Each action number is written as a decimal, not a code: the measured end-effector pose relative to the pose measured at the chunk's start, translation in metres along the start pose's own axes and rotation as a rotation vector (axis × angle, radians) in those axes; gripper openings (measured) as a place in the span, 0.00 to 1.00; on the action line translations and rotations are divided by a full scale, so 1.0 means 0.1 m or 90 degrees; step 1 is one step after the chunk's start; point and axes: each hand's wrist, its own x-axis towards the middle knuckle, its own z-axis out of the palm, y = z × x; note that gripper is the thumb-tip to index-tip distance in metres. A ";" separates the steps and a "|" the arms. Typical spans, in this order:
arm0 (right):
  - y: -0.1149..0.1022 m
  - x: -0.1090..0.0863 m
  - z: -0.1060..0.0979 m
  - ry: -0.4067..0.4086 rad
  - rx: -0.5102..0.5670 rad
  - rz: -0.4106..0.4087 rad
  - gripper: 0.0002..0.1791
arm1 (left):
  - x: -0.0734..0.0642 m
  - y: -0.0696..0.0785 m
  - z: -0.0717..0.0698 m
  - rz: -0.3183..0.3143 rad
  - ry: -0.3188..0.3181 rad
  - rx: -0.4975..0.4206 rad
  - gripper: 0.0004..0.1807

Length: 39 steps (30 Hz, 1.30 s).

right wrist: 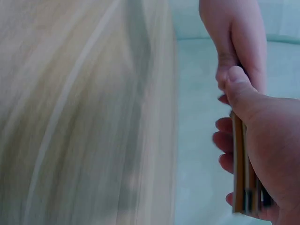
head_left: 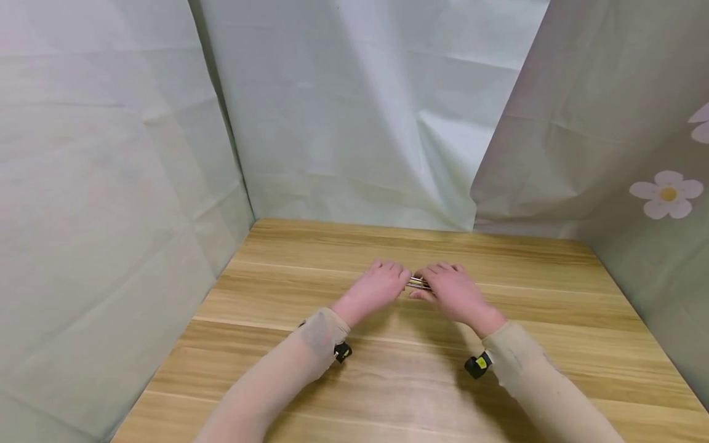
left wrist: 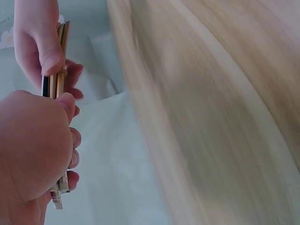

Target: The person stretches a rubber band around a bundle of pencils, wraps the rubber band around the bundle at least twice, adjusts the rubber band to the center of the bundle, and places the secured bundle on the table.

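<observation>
A bundle of several slender sticks, in brown, gold and black tones, is held between both hands above the table. My left hand curls its fingers round one end, and pale stick ends poke out below that fist in the left wrist view. Round the other part my right hand grips, thumb laid along the sticks; their flat ends show past the palm in the right wrist view. A narrow tan band crosses the bundle by the right thumb. Most of the bundle's length is covered by the fingers.
Beneath the hands lies a wood-grain table. Pale cloth walls stand behind it and at the left, and a cloth with white flowers hangs at the right. Small black wrist cameras sit under both sleeves.
</observation>
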 end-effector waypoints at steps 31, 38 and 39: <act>0.27 -0.18 0.07 0.075 0.028 0.018 0.11 | -0.09 -0.20 0.12 -0.044 -0.029 -0.156 0.22; 0.30 -0.21 0.11 0.070 0.023 0.005 0.11 | -0.08 -0.17 0.13 -0.060 -0.051 -0.219 0.22; 0.30 -0.21 0.12 0.071 0.020 0.003 0.11 | -0.08 -0.17 0.13 -0.062 -0.049 -0.221 0.21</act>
